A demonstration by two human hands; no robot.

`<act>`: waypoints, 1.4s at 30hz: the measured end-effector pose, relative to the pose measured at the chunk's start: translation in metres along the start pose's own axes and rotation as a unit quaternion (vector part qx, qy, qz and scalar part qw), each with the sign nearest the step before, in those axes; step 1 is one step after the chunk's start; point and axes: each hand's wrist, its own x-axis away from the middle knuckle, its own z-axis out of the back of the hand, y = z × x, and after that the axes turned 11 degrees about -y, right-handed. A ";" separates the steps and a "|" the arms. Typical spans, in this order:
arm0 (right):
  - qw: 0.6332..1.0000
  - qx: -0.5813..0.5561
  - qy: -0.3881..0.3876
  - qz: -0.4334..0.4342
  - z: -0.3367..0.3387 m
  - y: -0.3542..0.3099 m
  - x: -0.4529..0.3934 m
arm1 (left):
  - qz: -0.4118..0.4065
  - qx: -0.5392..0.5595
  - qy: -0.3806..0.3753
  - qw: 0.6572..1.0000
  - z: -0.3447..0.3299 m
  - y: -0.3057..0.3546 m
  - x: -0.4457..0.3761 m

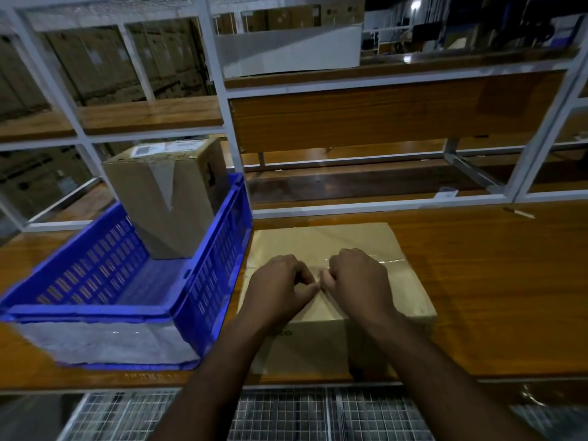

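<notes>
Head view. A flat cardboard box (334, 240) lies on the wooden counter (493, 281) directly before the person, at the centre of the frame, broad face up. Its near side wall faces 6 o'clock and bears faint print, too dim to read. The lid looks nearly as wide as it is deep, so the box's own long axis cannot be told with confidence. A strip of clear tape (389, 261) crosses the lid with its long axis running from 9 o'clock to 3 o'clock, the right-hand end lying slightly farther from the person.

Both forearms enter from 6 o'clock. The left hand (280, 281) and the right hand (356, 278) rest on the lid side by side, knuckles up, fingers curled in. Their fingertips meet at the middle of the strip, where each hand pinches the tape. A small raised fold of tape shows just below the point of contact.

At 9 o'clock from the box, just beside it, stands a blue slotted crate (210, 281), its right wall close against the box's left edge. Inside the crate, at its far end, a second carton (165, 202) stands upright with a printed label on top and a torn tape strip down its front. White metal shelving (222, 90) with wooden boards rises at 12 o'clock. Wire mesh (286, 415) shows below the counter's near edge.
</notes>
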 end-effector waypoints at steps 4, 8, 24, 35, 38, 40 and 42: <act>0.999 0.024 0.003 0.038 -0.007 0.000 -0.005 | -0.006 -0.028 -0.010 1.000 -0.006 -0.008 -0.005; 0.997 0.015 -0.039 0.058 -0.009 0.004 -0.008 | -0.012 -0.097 -0.021 0.995 -0.010 -0.014 -0.009; 0.997 0.033 -0.077 -0.002 -0.014 0.010 -0.025 | 0.051 -0.118 -0.114 0.985 -0.005 -0.029 -0.025; 0.994 -0.011 -0.052 -0.093 -0.016 0.033 -0.027 | 0.169 -0.054 -0.027 0.984 -0.006 -0.040 -0.026; 0.996 0.015 -0.053 -0.077 -0.013 0.039 -0.030 | 0.186 -0.028 -0.029 0.982 -0.005 -0.041 -0.026; 0.996 0.019 -0.052 -0.066 -0.013 0.044 -0.031 | 0.182 -0.018 -0.023 0.983 -0.004 -0.041 -0.026; 0.995 0.024 -0.051 -0.081 -0.013 0.048 -0.032 | 0.193 0.004 -0.011 0.981 -0.003 -0.042 -0.026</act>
